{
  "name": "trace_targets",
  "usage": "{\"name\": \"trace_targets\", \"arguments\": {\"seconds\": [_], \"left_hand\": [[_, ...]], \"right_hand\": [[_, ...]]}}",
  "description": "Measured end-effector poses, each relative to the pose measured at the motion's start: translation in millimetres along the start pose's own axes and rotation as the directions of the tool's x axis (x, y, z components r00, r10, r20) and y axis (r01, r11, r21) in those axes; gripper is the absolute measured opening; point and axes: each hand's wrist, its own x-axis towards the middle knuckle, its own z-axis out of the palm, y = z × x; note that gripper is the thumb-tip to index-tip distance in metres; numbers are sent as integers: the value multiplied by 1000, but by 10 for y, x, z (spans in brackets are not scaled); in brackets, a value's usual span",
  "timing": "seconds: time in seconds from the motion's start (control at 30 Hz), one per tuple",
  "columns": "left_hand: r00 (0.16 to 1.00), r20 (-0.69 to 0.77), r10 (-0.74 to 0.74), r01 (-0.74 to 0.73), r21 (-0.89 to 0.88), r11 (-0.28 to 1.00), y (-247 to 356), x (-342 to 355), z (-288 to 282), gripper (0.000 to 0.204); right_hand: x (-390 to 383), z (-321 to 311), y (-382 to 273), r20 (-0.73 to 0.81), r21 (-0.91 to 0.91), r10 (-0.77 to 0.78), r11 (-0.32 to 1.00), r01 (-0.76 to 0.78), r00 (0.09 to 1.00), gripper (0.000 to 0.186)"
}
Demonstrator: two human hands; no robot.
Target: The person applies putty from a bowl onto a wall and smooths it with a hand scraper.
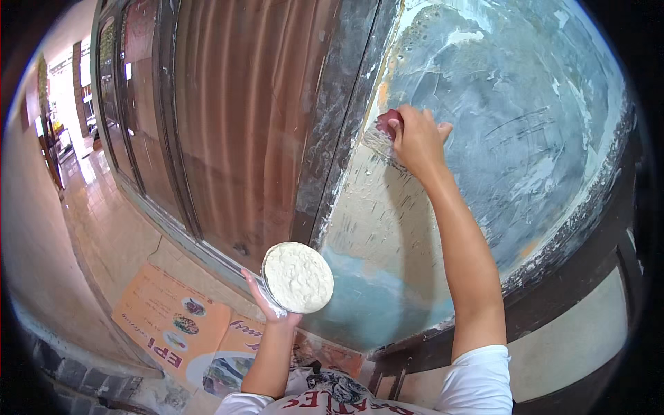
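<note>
My left hand point(268, 299) supports a round bowl from below and from its left side. Thick, off-white putty point(299, 277) fills it near the rim, and some smears my palm. Up on the wall, my right hand point(420, 138) is closed round a reddish putty scraper point(389, 123). Its blade, coated with putty, lies against the wall beside the dark frame. Below the blade runs a pale strip of spread putty point(377, 200) with dark streaks showing through. The rest of the wall point(498, 104) is patchy blue-grey, with whitish smears.
A dark-framed glass panel with a brown curtain point(249, 104) stands left of the wall. An orange printed banner point(166, 318) covers floor at lower left. Dark trim point(553, 297) borders the wall at right. A tiled passage point(93, 187) runs off at far left.
</note>
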Motion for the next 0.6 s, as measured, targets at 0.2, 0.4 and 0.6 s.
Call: {"name": "trace_targets", "arguments": {"seconds": [0.2,0.4,0.6], "left_hand": [[999,-38,10,-8,27,1000,80,-61,73,101],[1000,-13,24,-24,-7,1000,122,-47,38,100],[999,-34,24,-24,9,1000,140,-76,48,103]], "right_hand": [[76,-31,81,-69,148,105,985,-94,992,10],[15,22,-26,-38,43,55,998,-53,998,12],[72,-88,10,-24,157,148,977,-143,989,11]]}}
